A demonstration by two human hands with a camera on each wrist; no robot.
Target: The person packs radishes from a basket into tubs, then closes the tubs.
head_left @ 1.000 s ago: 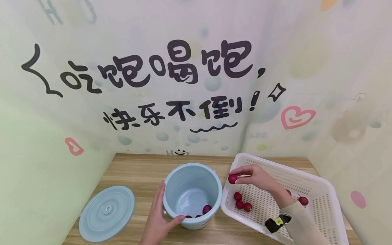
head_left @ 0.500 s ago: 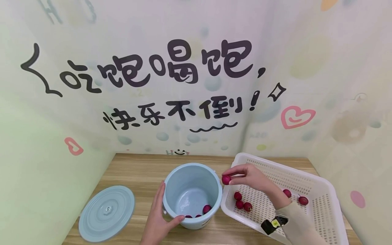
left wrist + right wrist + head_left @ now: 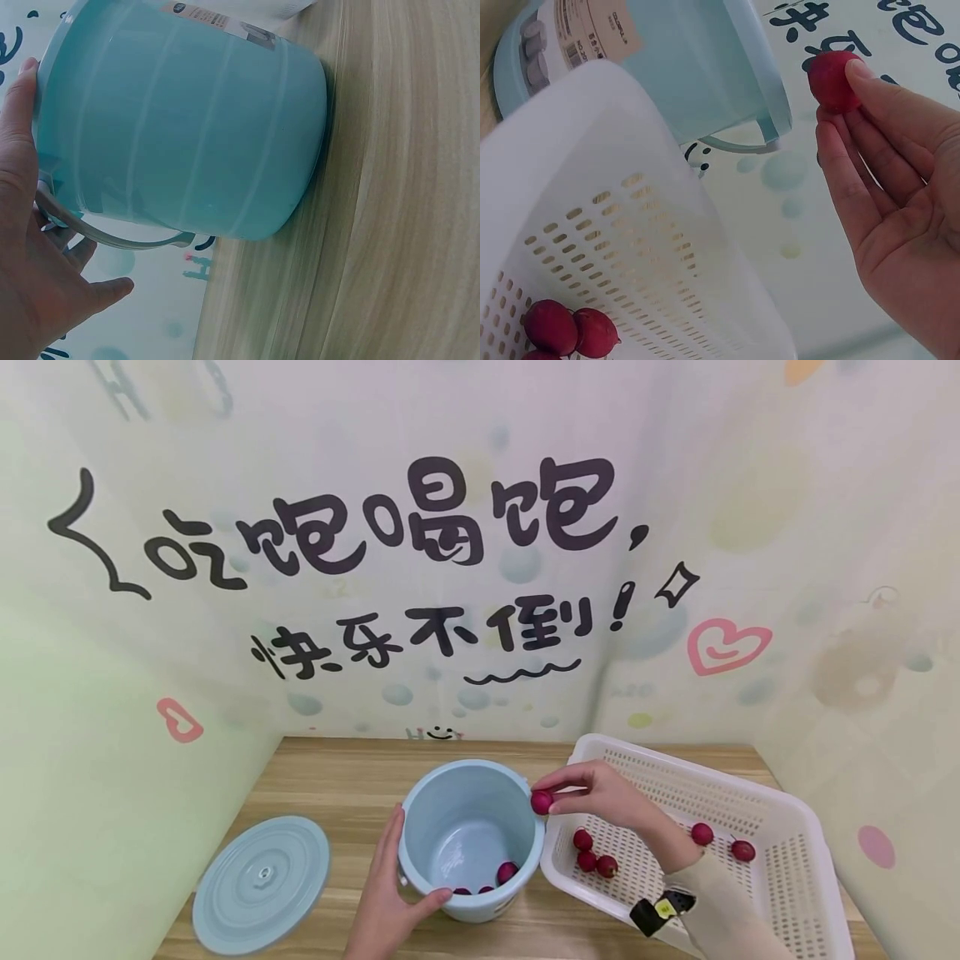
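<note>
In the head view, a light blue bucket (image 3: pixel 468 793) stands at the centre, several radishes (image 3: pixel 507 872) partly visible at its bottom. My left hand (image 3: pixel 386 889) rests against its left side, the thumb at the near rim. The left wrist view has that hand's fingers (image 3: pixel 111 292) spread and fairly straight beside the bucket's handle (image 3: pixel 120 241). My right hand (image 3: pixel 600 793) pinches one radish (image 3: pixel 542 802) between thumb and fingertips, just at the bucket's right rim. In the right wrist view, this radish (image 3: pixel 835 81) is held beyond the bucket's rim (image 3: pixel 769 82).
A white perforated basket (image 3: pixel 813 843) stands right of the bucket, with several loose radishes (image 3: pixel 606 867) inside. The round blue lid (image 3: pixel 262 881) lies on the wooden table (image 3: pixel 337 768) at the left. Printed walls rise behind and at both sides.
My right hand has moved left with the radish, from over the basket's left edge to the bucket's right rim. My left hand and the bucket stay in place.
</note>
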